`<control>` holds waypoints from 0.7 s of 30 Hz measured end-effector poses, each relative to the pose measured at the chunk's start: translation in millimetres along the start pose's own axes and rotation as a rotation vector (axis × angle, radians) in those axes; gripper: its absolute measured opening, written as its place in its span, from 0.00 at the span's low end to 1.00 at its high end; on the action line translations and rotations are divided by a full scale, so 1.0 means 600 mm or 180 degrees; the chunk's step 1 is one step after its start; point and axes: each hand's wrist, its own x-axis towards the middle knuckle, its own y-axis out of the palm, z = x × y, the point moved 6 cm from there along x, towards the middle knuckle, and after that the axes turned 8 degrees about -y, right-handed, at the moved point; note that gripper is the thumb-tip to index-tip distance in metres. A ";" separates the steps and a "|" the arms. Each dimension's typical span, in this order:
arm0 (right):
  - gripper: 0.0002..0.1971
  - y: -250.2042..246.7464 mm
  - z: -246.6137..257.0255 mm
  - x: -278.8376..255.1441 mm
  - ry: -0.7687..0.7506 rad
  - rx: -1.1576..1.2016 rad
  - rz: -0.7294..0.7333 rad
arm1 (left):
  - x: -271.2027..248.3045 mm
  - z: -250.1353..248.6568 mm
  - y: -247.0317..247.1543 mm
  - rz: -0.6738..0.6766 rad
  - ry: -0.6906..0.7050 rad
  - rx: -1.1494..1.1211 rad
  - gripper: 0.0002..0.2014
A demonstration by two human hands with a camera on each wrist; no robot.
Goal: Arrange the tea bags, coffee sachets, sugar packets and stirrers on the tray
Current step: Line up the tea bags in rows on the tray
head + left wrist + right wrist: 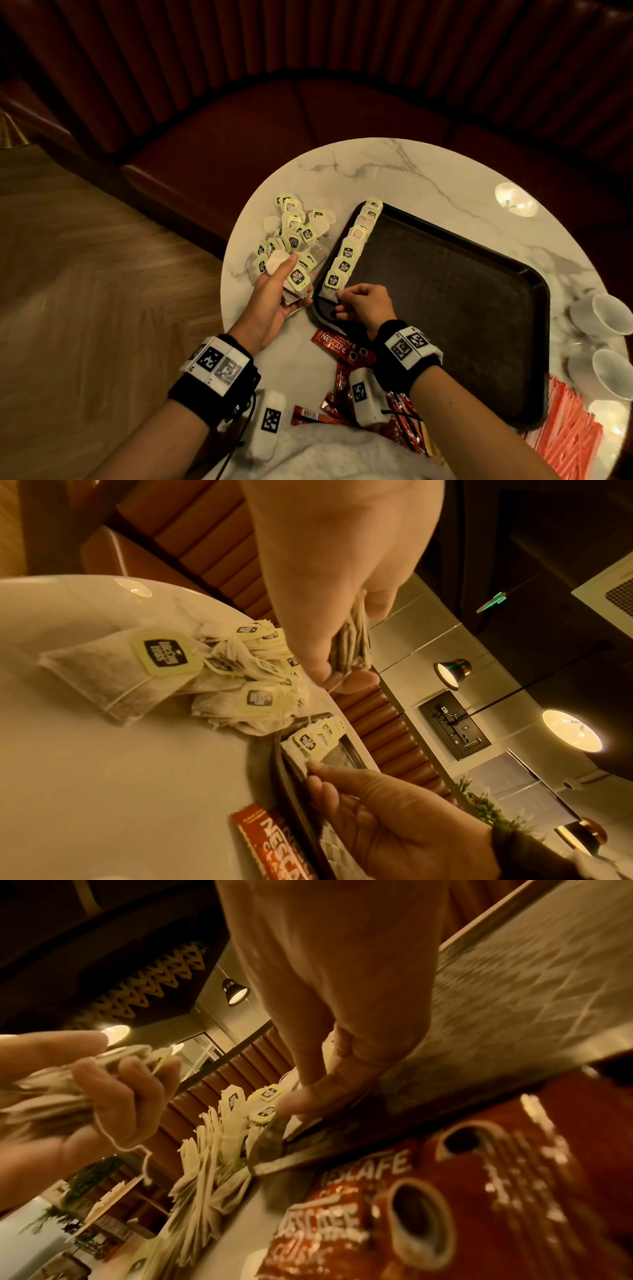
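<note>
Head view, looking down: a round marble table (428, 171) stands before a dark red booth seat (274, 120), with a wood floor (85, 257) to the left. A dark tray (445, 291) lies on the table, tilted so one long edge runs from near-centre to far.

Along the tray's left edge sits a neat overlapping row of tea bags (349, 250), pale green tags facing up. Left of the tray, on the marble, a loose pile of tea bags (291, 233) lies jumbled.

The left hand (270, 305) is palm-up just beside the tray's near-left corner, between pile and tray. Its fingers and thumb are curled around a small bundle of bags (296, 281) (the left wrist view shows the stack pinched edge-on between thumb and fingertips, a string dangling).

The right hand (366, 305) rests over the tray's near-left corner. Its fingers are bent, and thumb and forefinger pinch the near end of the nearest bag (333, 281) in the row; the right wrist view shows a fingertip pressed at the tray rim beside the tags.

Near the person, below the tray, red coffee sachets (337, 349) lie scattered on the marble, some under the right wrist. At the near-right corner, a heap of thin red-and-white sticks (568, 431) lies beside the tray; whether they are sugar or stirrers is unclear. White cups (609, 315) stand at the far-right table edge. Both wrists wear black bands carrying white marker blocks.
</note>
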 end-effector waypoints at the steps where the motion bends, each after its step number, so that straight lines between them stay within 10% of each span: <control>1: 0.01 -0.001 0.001 0.000 -0.0010 -0.0034 -0.0024 | 0.001 0.000 0.000 0.0000 -0.0014 -0.0006 0.10; 21: 0.09 0.033 0.121 -0.097 -0.1582 -0.0280 0.0843 | -0.009 -0.003 0.034 0.0524 0.0096 0.0208 0.13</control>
